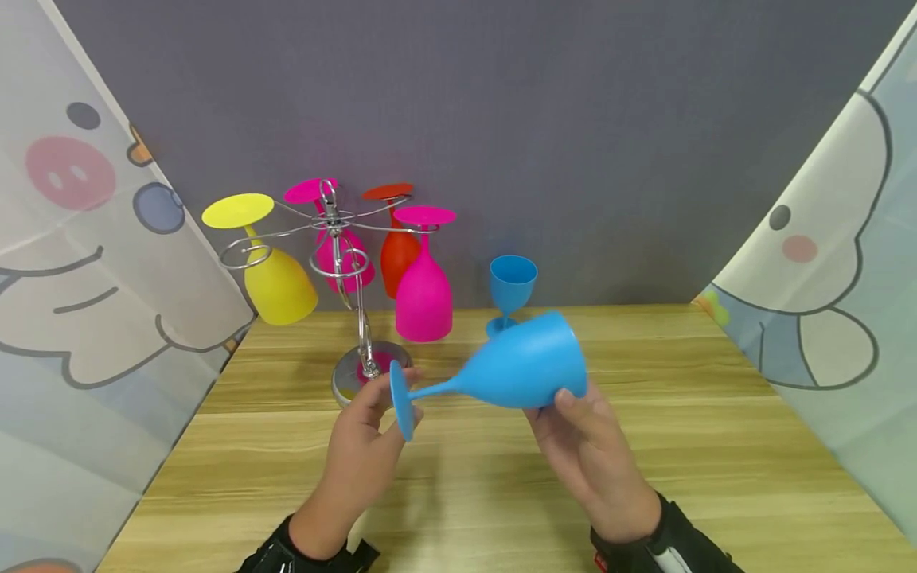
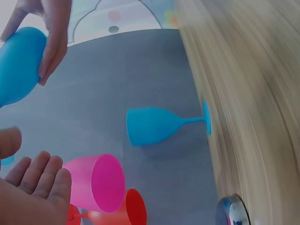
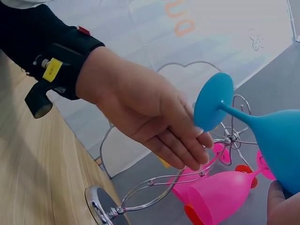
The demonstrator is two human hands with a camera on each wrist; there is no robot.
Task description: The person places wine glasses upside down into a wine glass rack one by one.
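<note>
Tilted on its side in front of the rack is a blue plastic goblet (image 1: pixel 519 366), its foot toward the left and its mouth to the right. My right hand (image 1: pixel 591 454) grips the bowl near the rim, thumb on the near side and fingers beneath. Beside the foot is my left hand (image 1: pixel 368 446), its thumb close to the disc's edge; in the right wrist view this left hand (image 3: pixel 145 110) shows fingers loosely extended. In the left wrist view, the held goblet's bowl (image 2: pixel 21 65) sits between the right hand's thumb and fingers.
A metal goblet rack (image 1: pixel 333 223) with a round base holds a yellow goblet (image 1: pixel 279 286), two pink goblets, one in front (image 1: pixel 424 298), and a red goblet (image 1: pixel 399 255), all upside down. Another blue goblet (image 1: pixel 513 282) stands upright at the back of the wooden table (image 1: pixel 645 374), before a grey panel.
</note>
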